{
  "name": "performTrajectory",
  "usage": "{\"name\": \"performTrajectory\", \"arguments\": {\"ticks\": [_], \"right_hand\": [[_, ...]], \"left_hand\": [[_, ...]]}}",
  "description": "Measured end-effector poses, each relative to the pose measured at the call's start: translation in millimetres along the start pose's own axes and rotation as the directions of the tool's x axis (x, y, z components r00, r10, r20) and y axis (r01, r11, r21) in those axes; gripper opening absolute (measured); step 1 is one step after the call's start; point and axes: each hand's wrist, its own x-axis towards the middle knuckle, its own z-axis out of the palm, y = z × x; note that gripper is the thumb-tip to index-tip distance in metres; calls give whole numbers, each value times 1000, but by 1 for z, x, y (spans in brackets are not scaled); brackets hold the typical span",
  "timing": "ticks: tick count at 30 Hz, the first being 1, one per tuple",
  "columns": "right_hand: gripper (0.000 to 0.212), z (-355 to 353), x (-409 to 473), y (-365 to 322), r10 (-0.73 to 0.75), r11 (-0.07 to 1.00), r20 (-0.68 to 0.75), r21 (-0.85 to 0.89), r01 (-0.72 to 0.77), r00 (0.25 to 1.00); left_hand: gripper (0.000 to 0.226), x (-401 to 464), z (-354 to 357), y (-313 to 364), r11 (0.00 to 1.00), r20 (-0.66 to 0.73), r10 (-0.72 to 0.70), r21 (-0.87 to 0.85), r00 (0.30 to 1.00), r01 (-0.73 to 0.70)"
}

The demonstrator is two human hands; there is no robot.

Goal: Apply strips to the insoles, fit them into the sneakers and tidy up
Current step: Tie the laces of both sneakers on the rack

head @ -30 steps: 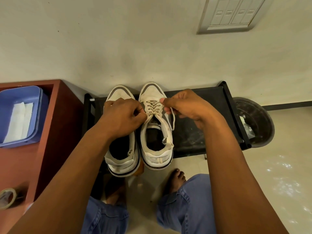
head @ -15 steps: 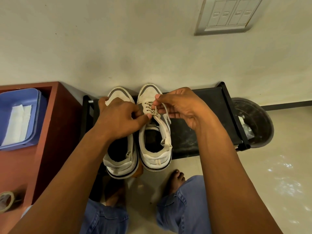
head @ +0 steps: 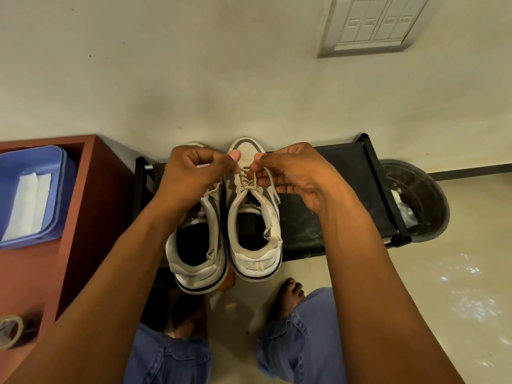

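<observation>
both sneakers sit side by side on the black shoe rack (head: 327, 206) against the wall, toes to the wall, heels toward the person. left hand (head: 194, 173) and right hand (head: 293, 173) are both over the right sneaker (head: 253, 225), each pinching a lace (head: 248, 184) end btwn thumb & fingers, pulling up and apart just above the eyelets; looks like mid-tying, knot not yet formed. left sneaker (head: 198, 245) sits touching it, its laces mostly hidden under the left hand, so can't tell if tied. insides of both shoes are dark; insoles prob already in w/ strips on, but can't confirm from this view. judging by that, strip + fit steps seem done, lacing is the step in hand. tidy-up looks left: tape roll (head: 11, 331) sits on the red table (head: 91, 206), blue tray (head: 36, 167) w/ white sheets on it too. dark bin (head: 418, 195) stands just right of the rack.
</observation>
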Motion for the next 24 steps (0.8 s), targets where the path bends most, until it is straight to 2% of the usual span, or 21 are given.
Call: {"name": "performTrajectory", "arguments": {"ticks": [3, 5, 9, 14, 19, 24], "right_hand": [[27, 1, -1, 0, -5, 1000, 8, 10, 5, 1000], [28, 2, -1, 0, -3, 1000, 7, 10, 3, 1000], [29, 2, 1, 1, 0, 1000, -7, 0, 0, 1000], [24, 1, 6, 5, 9, 1000, -40, 2, -9, 999], [23, 3, 10, 7, 15, 1000, -48, 0, -15, 999], [21, 9, 16, 10, -8, 1000, -118, -11, 7, 993]], "left_hand": [[20, 0, 4, 3, 986, -14, -66, -151, 998, 64], [23, -1, 8, 3, 981, -6, -74, -180, 997, 71], [16, -3, 18, 1, 994, -43, -37, -107, 998, 32], [18, -8, 27, -4, 999, -91, 6, 41, 996, -2], [20, -14, 32, -1, 999, -166, 16, 45, 986, -8], [17, -14, 33, 0, 999, -173, -11, 42, 985, 19]]}}
